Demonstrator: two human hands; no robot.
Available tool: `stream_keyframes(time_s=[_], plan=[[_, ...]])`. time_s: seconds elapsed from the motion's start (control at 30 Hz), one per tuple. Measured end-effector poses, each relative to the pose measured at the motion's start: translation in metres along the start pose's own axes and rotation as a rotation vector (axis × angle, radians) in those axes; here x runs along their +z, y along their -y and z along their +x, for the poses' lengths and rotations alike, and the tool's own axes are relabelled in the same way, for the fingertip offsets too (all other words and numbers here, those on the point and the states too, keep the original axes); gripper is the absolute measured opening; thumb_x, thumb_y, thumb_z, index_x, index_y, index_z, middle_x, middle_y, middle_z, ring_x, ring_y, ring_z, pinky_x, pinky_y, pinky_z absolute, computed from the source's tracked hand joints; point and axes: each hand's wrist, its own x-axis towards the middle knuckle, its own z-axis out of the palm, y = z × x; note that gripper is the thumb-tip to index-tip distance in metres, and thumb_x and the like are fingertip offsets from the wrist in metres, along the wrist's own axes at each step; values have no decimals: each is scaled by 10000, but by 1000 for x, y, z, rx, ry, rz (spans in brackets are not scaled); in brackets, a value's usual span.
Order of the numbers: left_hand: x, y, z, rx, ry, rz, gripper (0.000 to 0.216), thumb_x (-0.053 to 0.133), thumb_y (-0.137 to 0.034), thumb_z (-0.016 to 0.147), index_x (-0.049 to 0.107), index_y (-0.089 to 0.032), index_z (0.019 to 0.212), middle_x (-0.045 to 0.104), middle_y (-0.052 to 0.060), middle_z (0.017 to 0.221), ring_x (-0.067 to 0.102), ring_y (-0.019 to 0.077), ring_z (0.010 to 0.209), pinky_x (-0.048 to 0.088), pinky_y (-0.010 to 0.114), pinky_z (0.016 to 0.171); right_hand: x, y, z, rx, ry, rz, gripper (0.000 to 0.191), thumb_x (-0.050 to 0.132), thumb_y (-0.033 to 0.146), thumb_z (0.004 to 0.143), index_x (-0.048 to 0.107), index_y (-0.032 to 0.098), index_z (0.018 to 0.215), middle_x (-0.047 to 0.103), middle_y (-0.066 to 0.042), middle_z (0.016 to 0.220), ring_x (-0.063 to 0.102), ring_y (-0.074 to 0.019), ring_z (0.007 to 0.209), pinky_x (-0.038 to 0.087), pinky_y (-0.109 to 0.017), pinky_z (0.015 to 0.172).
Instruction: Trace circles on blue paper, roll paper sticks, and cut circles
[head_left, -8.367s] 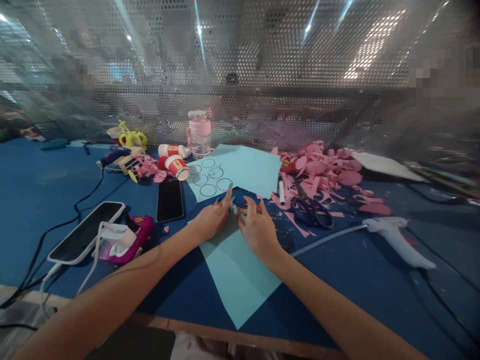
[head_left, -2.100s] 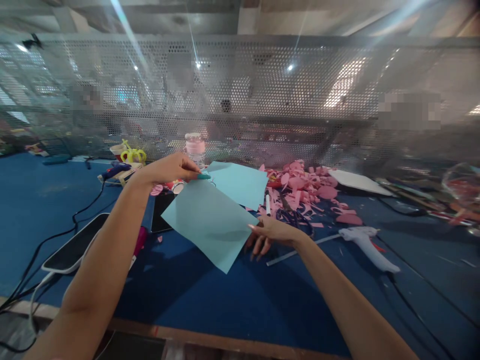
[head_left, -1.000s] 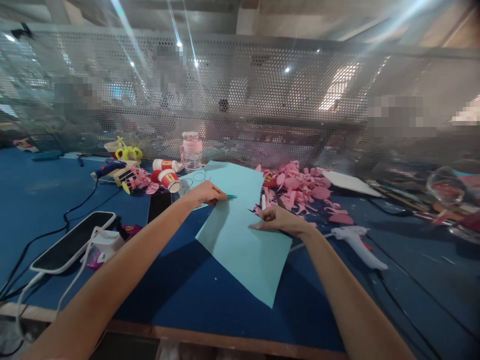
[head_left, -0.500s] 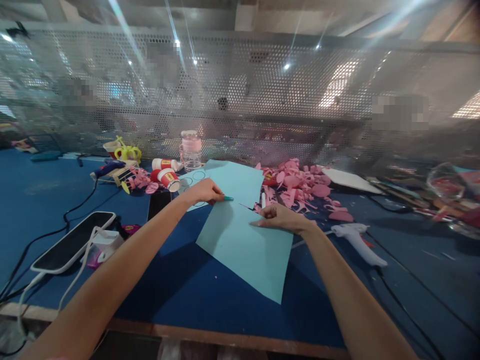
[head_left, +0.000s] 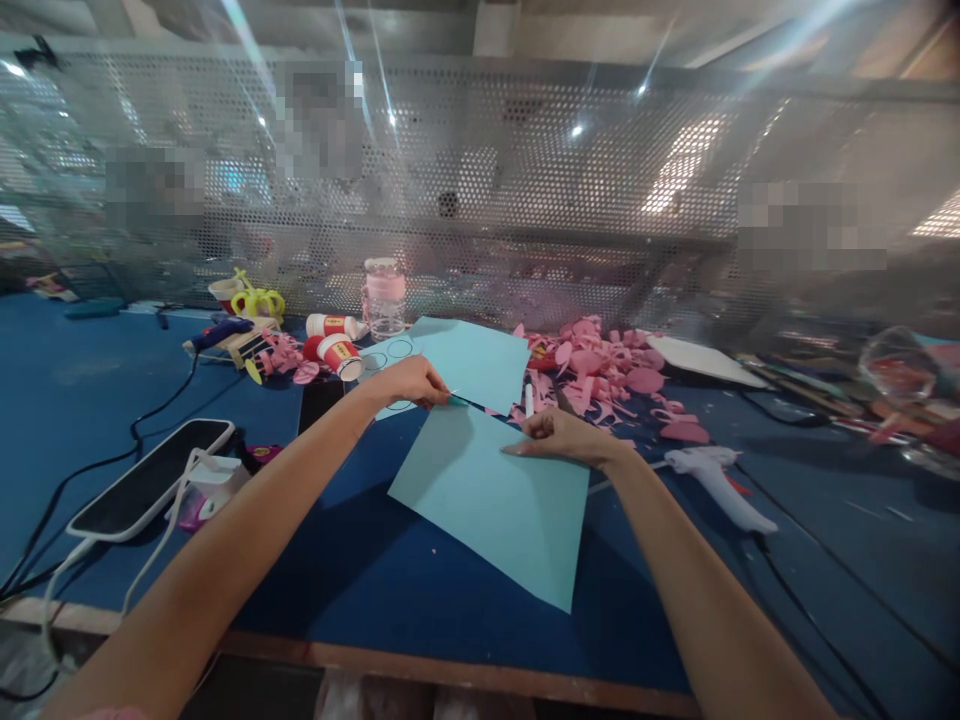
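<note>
Near blue sheet, left hand pinching its 11 o'clock corner, right hand gripping its 1 o'clock edge

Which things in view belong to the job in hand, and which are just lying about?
In use:
light-blue sheet, held by left hand and right hand
probably the circle-marked sheet behind

Apparently lying about:
pink scraps
glue gun
paper cups
clear bottle

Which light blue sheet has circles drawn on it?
The left back sheet, beside the red-and-white cups; the right back sheet and the front sheet, held in the right hand, show none.
</note>
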Motion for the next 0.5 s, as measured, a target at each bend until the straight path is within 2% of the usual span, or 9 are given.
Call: stream_keyframes(time_s=[0.5], plan=[[4,-4,-3,-91,-5,-15,161,761,-238,546,686,-142,652,623,-5,597,575,117,614,492,246,641,3,6,-1,33,31,12,447,681,503,617,394,172,529,311,74,504,287,-51,478,217,-227,470]])
